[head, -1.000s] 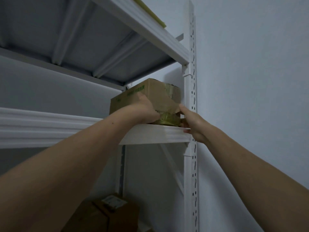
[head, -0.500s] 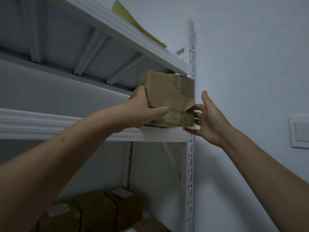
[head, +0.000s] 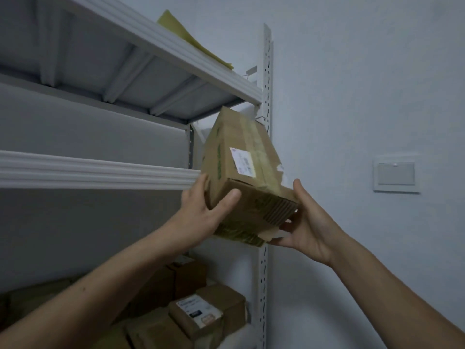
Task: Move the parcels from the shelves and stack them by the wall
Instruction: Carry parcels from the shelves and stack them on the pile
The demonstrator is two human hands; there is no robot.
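Just off the shelf (head: 100, 170), you are clamping your left hand (head: 201, 210) and right hand (head: 307, 222) around the box's (head: 241, 172) lower corners, which is likely handling light, stiff and tape-slick.

Brown parcel (head: 241, 170), white label (head: 242, 162); white shelves (head: 100, 170).

A flat yellow-green sheet (head: 191, 44) lies at about 11 o'clock in the view, its thin end tapering toward 4 o'clock. A white rectangular switch plate (head: 396, 173) with one wide grey rocker sits at 3 o'clock, well apart from the sheet
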